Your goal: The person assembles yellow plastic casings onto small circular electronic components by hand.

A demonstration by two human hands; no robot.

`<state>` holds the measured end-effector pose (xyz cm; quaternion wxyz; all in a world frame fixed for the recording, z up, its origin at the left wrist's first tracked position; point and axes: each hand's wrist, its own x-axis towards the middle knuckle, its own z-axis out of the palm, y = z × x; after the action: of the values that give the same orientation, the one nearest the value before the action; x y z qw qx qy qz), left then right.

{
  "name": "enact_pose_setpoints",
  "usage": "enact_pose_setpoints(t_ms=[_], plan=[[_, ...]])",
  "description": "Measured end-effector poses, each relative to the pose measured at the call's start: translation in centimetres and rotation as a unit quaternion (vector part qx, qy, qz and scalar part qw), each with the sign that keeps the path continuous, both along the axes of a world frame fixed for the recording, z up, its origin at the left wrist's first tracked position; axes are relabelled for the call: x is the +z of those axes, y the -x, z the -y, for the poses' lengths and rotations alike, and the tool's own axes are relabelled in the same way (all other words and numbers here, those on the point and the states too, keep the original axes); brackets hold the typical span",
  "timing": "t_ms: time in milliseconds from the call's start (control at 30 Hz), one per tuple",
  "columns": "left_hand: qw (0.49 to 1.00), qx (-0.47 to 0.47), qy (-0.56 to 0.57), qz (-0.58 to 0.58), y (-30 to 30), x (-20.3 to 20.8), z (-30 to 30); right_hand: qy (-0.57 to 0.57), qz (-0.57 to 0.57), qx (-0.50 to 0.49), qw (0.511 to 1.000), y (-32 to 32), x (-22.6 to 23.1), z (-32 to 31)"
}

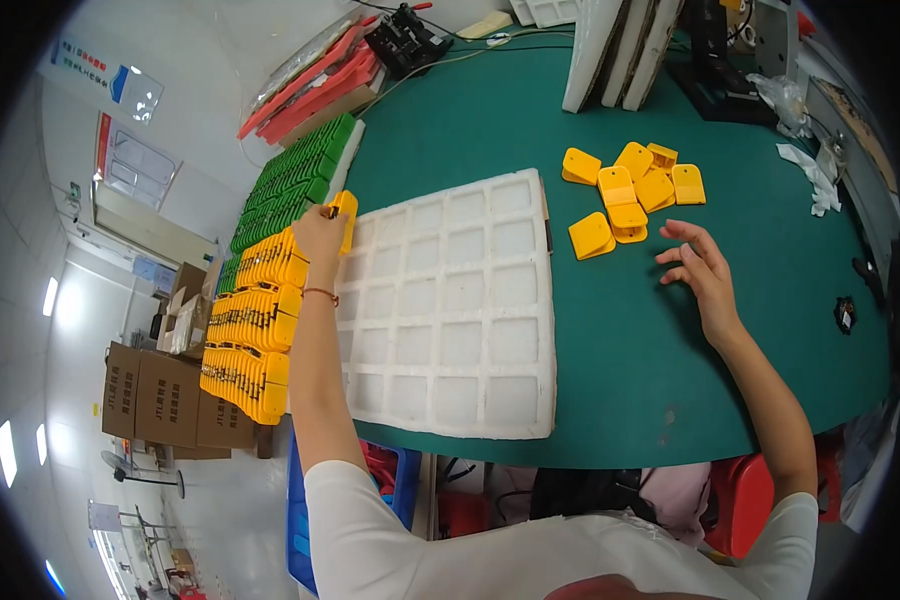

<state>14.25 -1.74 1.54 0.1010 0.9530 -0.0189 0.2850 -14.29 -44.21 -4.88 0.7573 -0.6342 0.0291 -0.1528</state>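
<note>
Head view, looking down on a green table (610,330). The left hand (318,236) is out at the far left corner of the white foam tray (448,310), fingers pinched shut around one yellow plastic piece (345,213), which stands upright right at the tray's top-left edge. A thin red cord circles that wrist. Just beside the hand, on the left, runs a long row of yellow pieces (253,320) packed on edge, and further up the same row turns into green pieces (292,182), also packed tight. The held piece sits between the row and the tray, touching the hand only as far as can be told.

Over to the right hand (698,268): it rests on the table with fingers spread loose and open, holding nothing, fingertips pointing toward a loose heap of yellow pieces (625,190). The nearest piece of that heap lies near the fingertips but apart from them.

The tray's square pockets all show white. Behind it, upright white foam slabs (620,50) lean together at the table's far edge, with a stack of red trays (315,85) off to the left and a black tool (408,40) next to them. Brown cardboard boxes (160,400) sit on the floor at the left
</note>
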Motion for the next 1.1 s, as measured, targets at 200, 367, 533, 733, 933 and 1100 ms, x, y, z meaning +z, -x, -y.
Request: enact_pose_setpoints(t_ms=[200,367,533,733,933,1100], plan=[[0.998,0.04,-0.047,0.024,0.7,-1.1,1.1,0.013,-0.001,-0.007,1.0,0.0,-0.4,0.1],[0.988,0.022,-0.118,0.099,0.5,-1.8,0.0,0.03,0.017,0.012,0.999,-0.1,-0.5,-0.3],[0.979,-0.021,-0.112,0.166,0.9,-1.5,1.3,0.023,0.035,0.01,0.999,0.0,-0.7,-0.1],[0.937,-0.331,0.041,0.108,7.3,1.1,12.4,0.011,0.068,0.0,0.998,-1.0,-2.4,-0.5],[0.706,-0.693,0.056,-0.131,22.3,3.2,29.4,-0.135,-0.019,0.048,0.989,-1.3,-1.6,-0.5],[0.567,-0.786,-0.006,-0.247,30.1,-1.2,43.3,-0.414,-0.077,0.154,0.894,-1.3,-2.0,1.4]])
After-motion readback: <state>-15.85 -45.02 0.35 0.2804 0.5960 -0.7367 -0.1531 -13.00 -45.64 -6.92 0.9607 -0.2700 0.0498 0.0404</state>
